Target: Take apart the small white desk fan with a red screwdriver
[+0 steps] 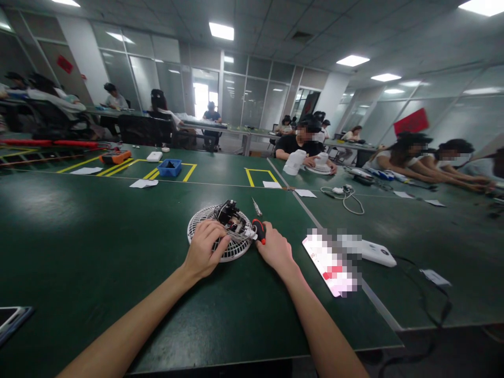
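Note:
A round white fan grille [232, 256] lies on the green table, with a black motor assembly [229, 212] and loose white wires on top. My left hand [207, 247] is closed over the grille's left front part, its thumb by the wires; the exact fingertip contact is hidden. In my right hand [275, 247] is a tool with red-and-black handles [259, 231], probably pliers, gripped at the grille's right edge. A white connector [249, 234] sits beside the tool's end. Just beyond lies a slim screwdriver [256, 207] with a pale handle.
Right of my hand lie a lit phone [328, 265] and a white power bank-like device [374, 252] with a black cord. A blue bin [169, 168], an orange meter [114, 157] and paper slips stand farther back. Opposite, a person [301, 142] handles white fan parts.

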{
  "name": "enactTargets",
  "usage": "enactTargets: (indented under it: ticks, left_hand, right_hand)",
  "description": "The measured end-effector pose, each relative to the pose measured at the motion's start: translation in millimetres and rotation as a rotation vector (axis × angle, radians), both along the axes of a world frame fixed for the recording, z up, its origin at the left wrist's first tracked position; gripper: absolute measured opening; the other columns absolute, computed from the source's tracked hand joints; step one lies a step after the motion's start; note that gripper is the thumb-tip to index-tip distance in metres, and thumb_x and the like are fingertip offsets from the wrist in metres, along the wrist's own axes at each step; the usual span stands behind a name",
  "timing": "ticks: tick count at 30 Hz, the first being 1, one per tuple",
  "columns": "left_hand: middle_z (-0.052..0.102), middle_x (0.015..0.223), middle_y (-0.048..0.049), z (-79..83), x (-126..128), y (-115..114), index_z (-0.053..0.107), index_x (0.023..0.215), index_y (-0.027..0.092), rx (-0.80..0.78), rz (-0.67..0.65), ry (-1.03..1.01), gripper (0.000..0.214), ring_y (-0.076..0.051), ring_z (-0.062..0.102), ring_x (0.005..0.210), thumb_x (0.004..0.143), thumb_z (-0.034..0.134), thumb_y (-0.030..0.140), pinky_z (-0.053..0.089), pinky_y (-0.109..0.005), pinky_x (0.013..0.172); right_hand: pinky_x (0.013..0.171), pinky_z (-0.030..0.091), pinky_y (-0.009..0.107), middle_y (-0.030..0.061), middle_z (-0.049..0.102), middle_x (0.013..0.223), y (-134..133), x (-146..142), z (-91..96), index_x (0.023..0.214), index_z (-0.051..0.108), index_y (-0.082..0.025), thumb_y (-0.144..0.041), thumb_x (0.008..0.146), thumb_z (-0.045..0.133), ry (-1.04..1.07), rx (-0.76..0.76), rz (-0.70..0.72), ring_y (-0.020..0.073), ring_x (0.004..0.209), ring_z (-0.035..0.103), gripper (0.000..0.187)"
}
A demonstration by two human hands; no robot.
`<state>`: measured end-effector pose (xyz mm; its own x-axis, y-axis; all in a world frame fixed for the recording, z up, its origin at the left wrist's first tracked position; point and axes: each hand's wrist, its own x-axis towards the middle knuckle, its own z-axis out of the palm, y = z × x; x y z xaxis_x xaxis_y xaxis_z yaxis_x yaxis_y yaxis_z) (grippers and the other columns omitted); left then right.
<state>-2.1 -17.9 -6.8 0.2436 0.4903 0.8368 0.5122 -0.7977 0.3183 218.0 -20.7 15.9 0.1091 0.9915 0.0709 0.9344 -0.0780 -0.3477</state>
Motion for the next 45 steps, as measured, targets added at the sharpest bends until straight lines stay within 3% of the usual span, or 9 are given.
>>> enactTargets:
  ticks: [4, 7, 10, 14, 20, 26, 38, 45]
  left_hand:
    - [0.071, 0.09, -0.003, -0.5, 1, 0, 0.065, 0.091, 0.022, 0.024, 0.017, -0.004, 0.009, -0.022, 0.064, 0.096, 0.096, 0.059, 0.025, 0.047, -0.043, 0.097]
    - [0.072, 0.089, -0.0027, -0.7, 2, 0, 0.065, 0.092, 0.021, 0.022, 0.004, 0.006, 0.008, -0.021, 0.064, 0.095, 0.096, 0.059, 0.024, 0.047, -0.042, 0.096]
    - [0.072, 0.089, -0.0024, -0.7, 2, -1, 0.064, 0.092, 0.021, 0.023, -0.007, 0.008, 0.007, -0.021, 0.064, 0.094, 0.096, 0.059, 0.023, 0.047, -0.042, 0.097]
    - [0.072, 0.091, -0.0025, -0.6, 2, -1, 0.064, 0.095, 0.021, 0.035, -0.014, 0.006, 0.005, -0.021, 0.065, 0.095, 0.096, 0.059, 0.021, 0.047, -0.041, 0.096]
    - [0.074, 0.093, -0.0018, -1.6, 2, -1, 0.064, 0.096, 0.022, 0.005, -0.017, 0.026, 0.005, -0.02, 0.066, 0.092, 0.097, 0.059, 0.021, 0.045, -0.043, 0.101]
    - [0.075, 0.092, -0.0015, -2.9, 4, -2, 0.066, 0.095, 0.022, -0.031, -0.022, 0.019, 0.006, -0.019, 0.067, 0.089, 0.096, 0.06, 0.022, 0.045, -0.045, 0.102]
    - [0.074, 0.089, -0.0019, -3.1, 4, -1, 0.067, 0.096, 0.022, 0.02, -0.028, -0.031, 0.006, -0.019, 0.068, 0.088, 0.094, 0.062, 0.02, 0.052, -0.042, 0.096]
    - [0.075, 0.089, -0.0045, -3.2, 5, -4, 0.068, 0.096, 0.02, -0.004, -0.081, -0.073, 0.008, -0.019, 0.07, 0.085, 0.091, 0.062, 0.017, 0.057, -0.036, 0.081]
  right_hand:
    - [0.075, 0.048, 0.037, 0.0109, 0.074, 0.099, 7, 8, -3.7, 0.131, 0.055, -0.022, -0.025, 0.08, 0.069, 0.161, 0.007, 0.01, 0.0298, 0.088, 0.071, 0.053]
    - [0.065, 0.047, 0.031, -0.0003, 0.069, 0.073, 14, 14, -4.6, 0.124, 0.058, -0.022, -0.026, 0.075, 0.071, 0.459, -0.035, 0.018, 0.0229, 0.07, 0.067, 0.051]
    - [0.051, 0.042, 0.025, -0.0059, 0.062, 0.059, 18, 15, -0.2, 0.119, 0.058, -0.019, -0.023, 0.071, 0.069, 0.761, -0.075, -0.057, 0.0178, 0.055, 0.059, 0.049]
    - [0.043, 0.035, 0.021, -0.004, 0.066, 0.059, 19, 14, 9.0, 0.114, 0.058, -0.019, -0.023, 0.069, 0.066, 1.096, -0.057, -0.148, 0.0129, 0.045, 0.052, 0.046]
    - [0.054, 0.05, 0.023, -0.001, 0.075, 0.075, 13, 10, 17.3, 0.109, 0.056, -0.023, -0.023, 0.067, 0.072, 1.506, 0.011, -0.041, 0.0132, 0.054, 0.064, 0.045]
    - [0.062, 0.059, 0.027, 0.0014, 0.078, 0.083, 6, 2, 23.3, 0.103, 0.055, -0.024, -0.02, 0.063, 0.079, 1.615, 0.036, 0.031, 0.0168, 0.065, 0.073, 0.047]
    - [0.059, 0.062, 0.024, -0.0025, 0.074, 0.076, 8, 0, 21.4, 0.096, 0.049, -0.025, -0.015, 0.059, 0.082, 1.726, 0.255, -0.11, 0.018, 0.068, 0.075, 0.051]
    - [0.061, 0.064, 0.025, -0.0036, 0.074, 0.076, 11, 2, 18.6, 0.099, 0.049, -0.026, -0.017, 0.057, 0.086, 1.741, 0.268, -0.115, 0.0181, 0.069, 0.075, 0.057]
